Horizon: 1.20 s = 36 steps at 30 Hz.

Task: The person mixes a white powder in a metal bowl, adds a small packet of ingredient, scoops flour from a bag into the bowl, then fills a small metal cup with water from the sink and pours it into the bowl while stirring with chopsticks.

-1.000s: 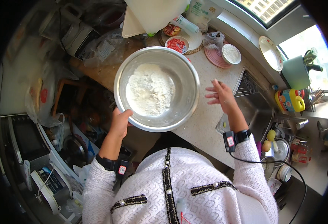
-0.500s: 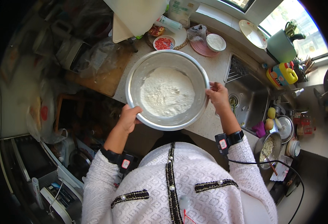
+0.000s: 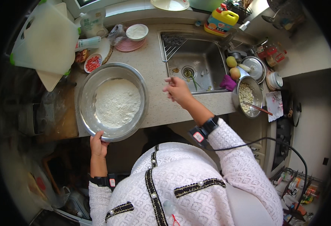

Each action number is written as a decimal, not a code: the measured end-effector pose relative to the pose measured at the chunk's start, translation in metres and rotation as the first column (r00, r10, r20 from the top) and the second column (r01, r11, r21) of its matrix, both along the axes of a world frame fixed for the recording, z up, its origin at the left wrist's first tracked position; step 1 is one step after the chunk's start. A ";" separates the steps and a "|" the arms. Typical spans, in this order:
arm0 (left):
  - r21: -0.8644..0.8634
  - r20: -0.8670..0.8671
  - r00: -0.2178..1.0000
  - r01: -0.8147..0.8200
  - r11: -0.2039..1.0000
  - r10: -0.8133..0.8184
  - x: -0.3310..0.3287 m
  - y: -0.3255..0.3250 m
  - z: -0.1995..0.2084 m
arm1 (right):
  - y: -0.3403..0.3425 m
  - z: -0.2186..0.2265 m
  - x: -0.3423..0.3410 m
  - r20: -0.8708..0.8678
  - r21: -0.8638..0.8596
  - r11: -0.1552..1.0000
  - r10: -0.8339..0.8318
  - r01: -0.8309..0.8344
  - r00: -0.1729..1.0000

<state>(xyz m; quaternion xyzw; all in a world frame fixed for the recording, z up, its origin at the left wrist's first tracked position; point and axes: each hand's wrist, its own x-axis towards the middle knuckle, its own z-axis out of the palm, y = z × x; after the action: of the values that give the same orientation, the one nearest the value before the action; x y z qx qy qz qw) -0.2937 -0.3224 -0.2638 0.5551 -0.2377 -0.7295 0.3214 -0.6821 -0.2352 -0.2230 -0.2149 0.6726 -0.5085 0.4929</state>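
Observation:
A large metal mixing bowl (image 3: 85, 81) holds a mound of white flour (image 3: 118, 103). It is at the front of the counter, its near rim reaching past the counter's edge. My left hand (image 3: 99, 145) grips that near rim, thumb on top. To the right of the bowl, my right hand (image 3: 176, 90) is off the rim and hovers over the worktop beside the sink (image 3: 207, 64), fingers loosely apart and holding nothing. Behind the bowl are a small bowl of red pieces (image 3: 93, 63) and a small white bowl of white powder (image 3: 137, 32) on a pink round mat (image 3: 129, 45).
White cutting boards (image 3: 47, 35) stand at the back left. Right of the sink is a metal bowl of chopped pale food (image 3: 247, 96) with chopsticks across it. Near it are a pot lid (image 3: 254, 67) and yellowish round produce (image 3: 231, 61). A yellow jug (image 3: 221, 20) stands behind the sink.
My right hand has let go of the bowl's rim and moved away to its right. My left hand still grips the rim. The view has turned to the right.

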 end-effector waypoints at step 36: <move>-0.561 0.417 0.907 0.307 0.769 -0.057 -0.337 0.072 0.063 | 0.392 -0.017 -0.240 0.345 0.206 0.581 -0.796 0.787 0.497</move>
<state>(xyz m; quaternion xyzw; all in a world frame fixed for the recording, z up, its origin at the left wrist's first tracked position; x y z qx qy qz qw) -0.6304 -0.2509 -0.2012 0.5228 -0.5727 -0.5196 0.3589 -0.9221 0.1568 -0.2401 0.2316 0.5845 -0.7023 0.3340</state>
